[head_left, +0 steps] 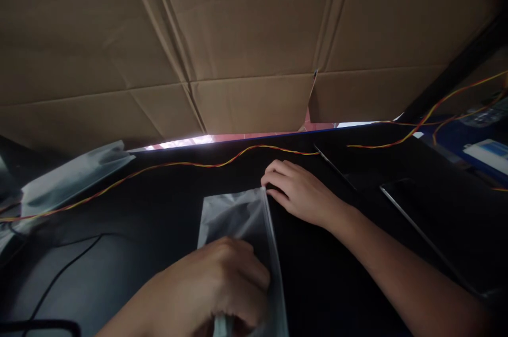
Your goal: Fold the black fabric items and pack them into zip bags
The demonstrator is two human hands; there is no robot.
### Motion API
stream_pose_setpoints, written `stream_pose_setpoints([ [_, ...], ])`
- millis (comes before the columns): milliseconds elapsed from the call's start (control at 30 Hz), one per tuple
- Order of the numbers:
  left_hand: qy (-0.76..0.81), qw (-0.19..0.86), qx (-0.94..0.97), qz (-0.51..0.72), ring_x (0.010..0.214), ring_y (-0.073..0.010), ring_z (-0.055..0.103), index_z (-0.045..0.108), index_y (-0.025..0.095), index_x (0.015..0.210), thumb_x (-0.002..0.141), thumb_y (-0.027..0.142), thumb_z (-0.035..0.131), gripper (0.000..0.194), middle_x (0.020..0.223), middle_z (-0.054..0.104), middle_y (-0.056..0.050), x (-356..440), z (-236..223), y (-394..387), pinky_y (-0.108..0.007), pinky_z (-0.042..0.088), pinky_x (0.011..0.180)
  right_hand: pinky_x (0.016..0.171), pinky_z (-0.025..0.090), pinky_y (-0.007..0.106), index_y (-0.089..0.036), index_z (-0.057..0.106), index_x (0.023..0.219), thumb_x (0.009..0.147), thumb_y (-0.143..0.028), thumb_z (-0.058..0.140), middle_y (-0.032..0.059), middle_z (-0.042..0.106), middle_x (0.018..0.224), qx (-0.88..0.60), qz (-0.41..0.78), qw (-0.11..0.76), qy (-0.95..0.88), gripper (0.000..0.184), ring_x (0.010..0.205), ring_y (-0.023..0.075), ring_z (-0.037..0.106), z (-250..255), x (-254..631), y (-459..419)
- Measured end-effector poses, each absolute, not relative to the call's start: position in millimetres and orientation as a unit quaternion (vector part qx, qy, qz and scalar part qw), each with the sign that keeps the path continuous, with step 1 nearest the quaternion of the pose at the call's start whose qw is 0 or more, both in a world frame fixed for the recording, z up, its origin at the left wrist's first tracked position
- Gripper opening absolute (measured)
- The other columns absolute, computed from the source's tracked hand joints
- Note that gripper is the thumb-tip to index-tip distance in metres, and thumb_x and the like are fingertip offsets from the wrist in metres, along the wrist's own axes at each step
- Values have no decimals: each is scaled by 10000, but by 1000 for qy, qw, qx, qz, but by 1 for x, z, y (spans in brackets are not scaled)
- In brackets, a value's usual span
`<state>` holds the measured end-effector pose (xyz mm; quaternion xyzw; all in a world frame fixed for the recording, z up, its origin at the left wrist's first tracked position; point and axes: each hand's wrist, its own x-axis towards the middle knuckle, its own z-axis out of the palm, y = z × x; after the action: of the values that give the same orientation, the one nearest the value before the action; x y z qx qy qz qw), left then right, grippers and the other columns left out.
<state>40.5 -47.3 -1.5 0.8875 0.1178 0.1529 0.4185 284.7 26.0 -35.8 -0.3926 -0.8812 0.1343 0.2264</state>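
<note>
A clear plastic bag [234, 212] lies flat on the black tabletop, its top edge away from me. My right hand [291, 186] has its fingers curled at the bag's upper right corner, pinching it. Over the lower part of the bag is my left hand [226, 284], its fingers closed. A pale piece [223, 325] sticks out beneath that hand; most of it is hidden, so its kind does not show. To the right of my right forearm rests a flat dark slab with a shiny edge [436, 226].
Cardboard [254, 25] stands along the back edge. A twisted red and yellow wire [182, 164] runs across the table. Another plastic bag [75, 181] lies at left, near a thin black cable [71, 268]. A second dark slab [337, 160] is behind my right hand; a white-and-blue item [488, 154] sits far right.
</note>
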Motion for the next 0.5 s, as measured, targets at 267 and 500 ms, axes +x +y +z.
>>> stream_pose_setpoints([
  [267, 442, 44, 879, 174, 1023, -309, 621, 682, 237, 1163, 1076, 390, 518, 241, 1171, 703, -98, 28, -22, -9, -474, 481, 840, 600, 418, 266, -225, 681, 791, 897, -220, 806, -40, 722, 740, -441, 276, 198, -831, 164, 654, 128, 645, -25, 288, 16],
  [500, 470, 86, 863, 164, 1237, -352, 593, 516, 241, 1519, 1132, 465, 409, 460, 1445, 641, -125, 29, -38, -11, -546, 486, 980, 536, 435, 248, -220, 747, 963, 859, -301, 848, -5, 781, 827, -475, 474, 216, -709, 166, 630, 135, 662, -28, 268, -5],
])
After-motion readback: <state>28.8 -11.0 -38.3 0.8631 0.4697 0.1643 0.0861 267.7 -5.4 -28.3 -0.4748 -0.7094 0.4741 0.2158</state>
